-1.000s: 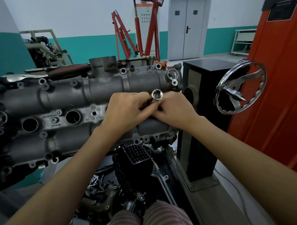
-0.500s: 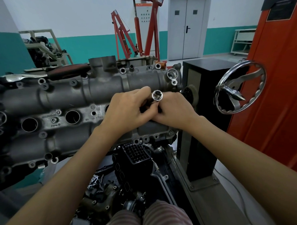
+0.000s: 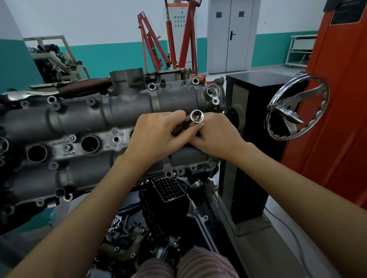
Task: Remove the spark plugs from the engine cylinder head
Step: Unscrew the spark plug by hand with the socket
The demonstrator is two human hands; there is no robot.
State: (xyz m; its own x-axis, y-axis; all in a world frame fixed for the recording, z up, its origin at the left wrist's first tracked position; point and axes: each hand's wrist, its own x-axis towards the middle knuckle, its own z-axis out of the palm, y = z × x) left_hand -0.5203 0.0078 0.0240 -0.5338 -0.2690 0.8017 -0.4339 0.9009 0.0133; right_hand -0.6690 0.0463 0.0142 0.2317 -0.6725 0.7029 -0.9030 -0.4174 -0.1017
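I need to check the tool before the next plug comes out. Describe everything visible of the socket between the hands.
The socket is a shiny, chrome-looking metal tube, its open round mouth tilted up toward the camera, with a faceted inner wall visible. Only the top end shows; the rest is hidden between the fingers. The left hand and right hand both curl round it from either side. It stands over the right end of the grey cylinder head, apparently in the plug well there. Whether a plug sits inside cannot be told.
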